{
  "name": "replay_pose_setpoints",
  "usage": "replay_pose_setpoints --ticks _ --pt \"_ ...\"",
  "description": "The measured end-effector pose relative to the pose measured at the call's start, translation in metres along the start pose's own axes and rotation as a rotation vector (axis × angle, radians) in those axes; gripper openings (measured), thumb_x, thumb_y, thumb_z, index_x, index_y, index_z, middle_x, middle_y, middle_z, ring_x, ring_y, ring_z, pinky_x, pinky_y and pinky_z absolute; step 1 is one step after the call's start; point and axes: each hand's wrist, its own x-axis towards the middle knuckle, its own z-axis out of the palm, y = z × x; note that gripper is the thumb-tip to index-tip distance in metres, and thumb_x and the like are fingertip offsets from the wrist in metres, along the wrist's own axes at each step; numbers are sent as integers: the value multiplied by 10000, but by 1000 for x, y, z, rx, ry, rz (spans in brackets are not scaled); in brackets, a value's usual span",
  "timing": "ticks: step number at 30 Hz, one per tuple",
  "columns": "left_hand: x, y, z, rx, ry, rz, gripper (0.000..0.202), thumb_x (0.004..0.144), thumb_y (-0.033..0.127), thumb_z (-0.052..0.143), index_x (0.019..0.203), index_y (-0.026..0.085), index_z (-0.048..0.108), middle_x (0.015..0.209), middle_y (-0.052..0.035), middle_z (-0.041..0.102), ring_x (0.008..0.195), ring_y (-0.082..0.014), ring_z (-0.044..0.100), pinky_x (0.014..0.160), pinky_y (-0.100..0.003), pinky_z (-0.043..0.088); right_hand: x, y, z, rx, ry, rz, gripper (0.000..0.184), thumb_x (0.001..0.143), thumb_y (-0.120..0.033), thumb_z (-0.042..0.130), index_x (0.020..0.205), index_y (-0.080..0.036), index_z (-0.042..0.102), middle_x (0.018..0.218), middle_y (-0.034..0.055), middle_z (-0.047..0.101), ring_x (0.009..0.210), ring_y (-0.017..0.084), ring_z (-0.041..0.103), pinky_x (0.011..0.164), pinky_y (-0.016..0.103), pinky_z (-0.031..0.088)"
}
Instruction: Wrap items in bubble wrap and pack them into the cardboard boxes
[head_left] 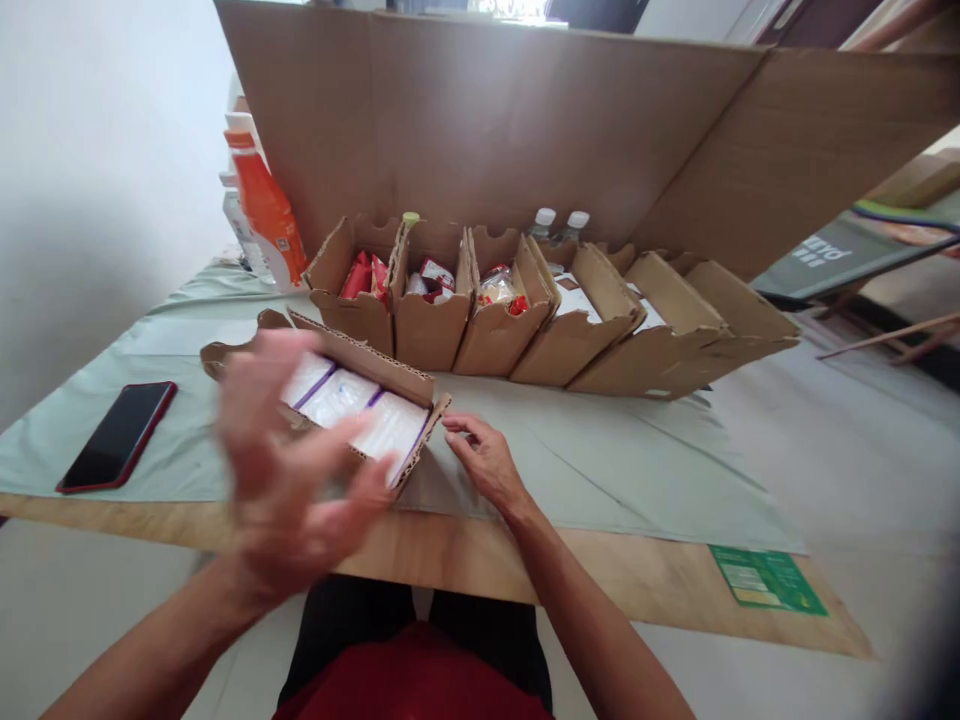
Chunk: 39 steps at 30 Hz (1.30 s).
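A small open cardboard box [364, 358] lies at an angle on the cloth in front of me. White packs with purple edges [394, 425] sit in a row inside it. My left hand [292, 470], smeared by motion, is raised over the box's left and near side with fingers spread and nothing in them. It hides part of the box and packs. By the box's right end, my right hand [484, 460] has loosely bent fingers, thumb and forefinger slightly apart. Its fingertips are close to the end flap; whether they touch it I cannot tell.
Several cardboard bins [424, 335] stand in a row behind, some holding red packets [365, 275]. A tall cardboard panel [525, 130] rises behind them. An orange bottle [262, 205] stands at left, near a phone [118, 435]. A green packet [766, 580] lies at the table's right front edge.
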Motion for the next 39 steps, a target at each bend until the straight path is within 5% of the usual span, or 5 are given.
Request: replay_pose_setpoints --ticks 4,8,24,31,39 --pt "-40 -79 -23 -207 447 -758 342 858 416 757 1182 322 702 1464 52 636 1444 -348 516 1245 -602 355 -47 -18 15 65 -3 14 382 959 -343 637 1321 -240 698 1406 125 693 1215 256 697 938 389 599" --pt "-85 -114 -9 -678 316 -1309 440 903 698 573 931 273 682 1231 -23 741 1394 -318 532 1137 -498 438 -73 -27 53 16 -29 -44 937 888 -530 769 1664 -248 327 1709 173 376 1539 368 429 1174 560 488" --pt "-95 -55 97 -551 -234 -1075 612 952 600 578 1430 218 602 1494 -145 622 1412 -318 562 1195 -501 436 5 27 -48 -93 206 231 532 795 -594 706 1127 -182 659 1030 158 788 902 322 747 845 505 612" --pt "-89 -153 30 -86 -250 -984 335 752 369 752 1045 207 735 1493 -178 576 1497 -408 417 1295 -609 199 -16 51 -52 -53 289 239 575 853 -544 684 1297 -182 627 1066 143 782 917 285 741 863 478 602" --pt "-49 -268 39 116 -136 -968 100 738 196 739 774 178 647 1449 -111 624 1587 -425 249 1279 -649 51 -9 46 -52 -155 274 230 426 847 -508 666 1141 -201 669 930 110 780 768 258 710 738 417 598"
